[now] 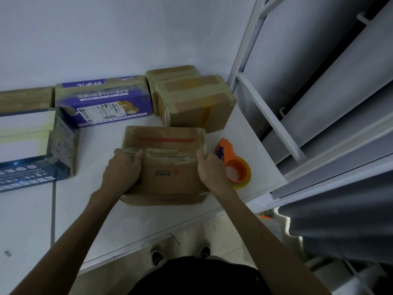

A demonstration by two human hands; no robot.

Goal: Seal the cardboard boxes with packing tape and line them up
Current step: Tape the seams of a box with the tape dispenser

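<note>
At the middle of the desk [102, 211] sits the brown cardboard box [168, 173] with clear tape across its top, and both my hands grasp it: my left hand [124, 167] curls over its 9 o'clock edge, my right hand [209, 167] over its 3 o'clock edge. Just beside it at 3 o'clock lies the orange tape dispenser [234, 167]. Toward 12 o'clock two taped brown boxes [197, 101] stand touching, with a purple box [104, 101] at 11 o'clock beside them.
</note>
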